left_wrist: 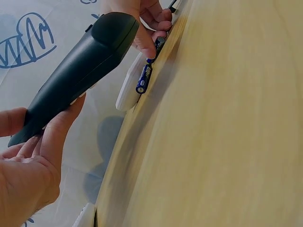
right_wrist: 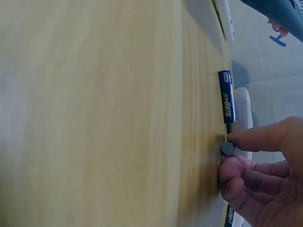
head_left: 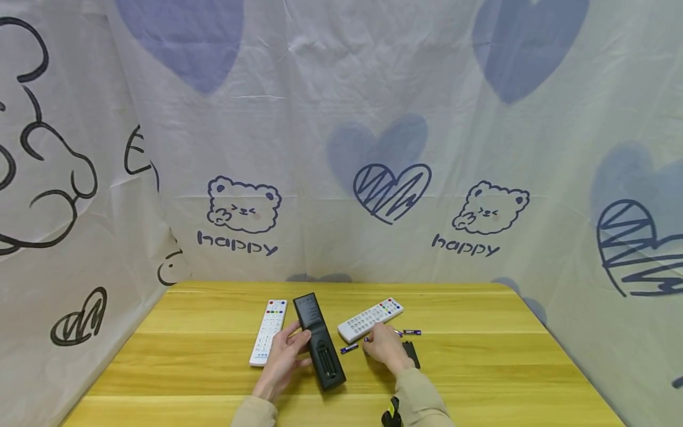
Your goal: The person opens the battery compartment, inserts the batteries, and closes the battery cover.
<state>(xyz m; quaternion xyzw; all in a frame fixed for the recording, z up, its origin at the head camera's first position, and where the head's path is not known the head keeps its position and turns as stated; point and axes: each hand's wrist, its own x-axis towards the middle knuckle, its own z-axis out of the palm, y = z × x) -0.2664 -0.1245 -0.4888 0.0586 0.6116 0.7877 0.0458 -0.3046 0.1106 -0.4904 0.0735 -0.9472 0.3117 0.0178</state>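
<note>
My left hand [head_left: 285, 356] grips a black remote control [head_left: 306, 314] above the table, tilted, its back turned up. The battery compartment [head_left: 327, 360] is uncovered. From the side, the remote's dark casing [left_wrist: 78, 71] is seen with my left thumb and fingers around its end. My right hand [head_left: 385, 347] is down at the table, thumb and fingertips pinching a battery, whose round grey end [right_wrist: 228, 148] shows between them. Beside it lies a loose blue battery [right_wrist: 227, 97], also visible in the left wrist view. A black battery cover [head_left: 411, 354] lies just right of my right hand.
A white remote control [head_left: 268, 332] lies left of my left hand. Another white remote [head_left: 370, 319] lies slanted behind my right hand. More batteries [head_left: 412, 332] lie beyond that hand. A printed cloth [head_left: 320, 237] hangs along the wooden table's [head_left: 187, 332] back edge.
</note>
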